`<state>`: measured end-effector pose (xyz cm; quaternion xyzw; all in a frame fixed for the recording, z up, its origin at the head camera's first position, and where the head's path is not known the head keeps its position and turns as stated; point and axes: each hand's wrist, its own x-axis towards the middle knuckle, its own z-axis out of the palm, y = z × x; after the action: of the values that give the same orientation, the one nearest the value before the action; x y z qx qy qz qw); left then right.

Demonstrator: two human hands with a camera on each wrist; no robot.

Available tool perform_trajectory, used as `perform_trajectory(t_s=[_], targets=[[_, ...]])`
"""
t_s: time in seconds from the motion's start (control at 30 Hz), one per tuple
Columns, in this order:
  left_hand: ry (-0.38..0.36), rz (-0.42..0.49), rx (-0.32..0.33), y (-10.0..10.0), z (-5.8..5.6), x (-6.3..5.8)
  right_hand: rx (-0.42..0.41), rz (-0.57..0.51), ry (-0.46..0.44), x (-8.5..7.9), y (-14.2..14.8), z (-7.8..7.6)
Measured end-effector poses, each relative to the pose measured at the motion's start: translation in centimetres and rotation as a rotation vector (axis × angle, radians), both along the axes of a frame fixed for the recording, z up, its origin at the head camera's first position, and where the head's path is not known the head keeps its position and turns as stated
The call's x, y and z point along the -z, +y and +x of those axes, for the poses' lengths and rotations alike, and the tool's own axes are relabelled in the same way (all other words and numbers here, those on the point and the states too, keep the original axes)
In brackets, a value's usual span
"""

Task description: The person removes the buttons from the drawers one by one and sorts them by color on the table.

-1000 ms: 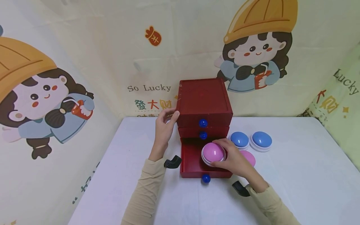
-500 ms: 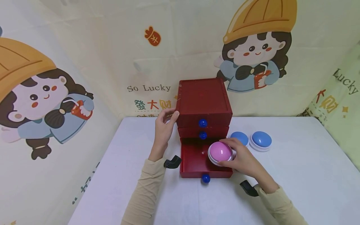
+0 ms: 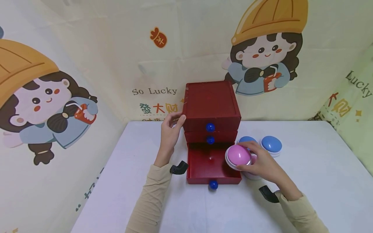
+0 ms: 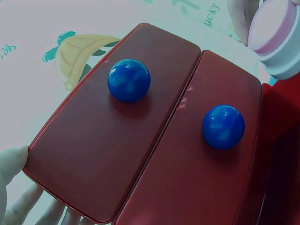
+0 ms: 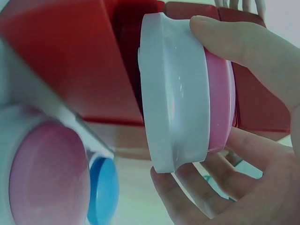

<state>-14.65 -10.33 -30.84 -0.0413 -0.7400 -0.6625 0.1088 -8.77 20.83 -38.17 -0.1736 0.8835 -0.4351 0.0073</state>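
My right hand (image 3: 263, 163) grips a pink domed push button (image 3: 239, 155) by its white base, thumb on one side and fingers on the other. The button is tilted above the right edge of the pulled-out bottom drawer (image 3: 202, 166). In the right wrist view, the button's white base (image 5: 183, 93) faces the drawer. My left hand (image 3: 170, 134) rests against the left side of the small red drawer cabinet (image 3: 211, 100), with its thumb at the front edge. In the left wrist view, the cabinet's two upper drawers are closed, each with a blue knob (image 4: 129, 80).
A second pink button (image 5: 49, 173) stands on the table right of the drawer, mostly hidden by my right hand in the head view. Two blue buttons (image 3: 271, 144) sit farther back on the right. A printed cloth (image 3: 116, 64) hangs behind the table.
My right hand has carried the pink button rightward, from over the middle of the open drawer to its right edge. My left hand and the cabinet have stayed put.
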Motion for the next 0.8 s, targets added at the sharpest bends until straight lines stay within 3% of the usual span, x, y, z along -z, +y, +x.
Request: perform_trajectory(t_s=[0.8], targets=[[-0.005, 0.001, 0.001, -0.1, -0.1, -0.1, 0.083, 0.076, 0.066, 0.1, 6.1, 0.4]])
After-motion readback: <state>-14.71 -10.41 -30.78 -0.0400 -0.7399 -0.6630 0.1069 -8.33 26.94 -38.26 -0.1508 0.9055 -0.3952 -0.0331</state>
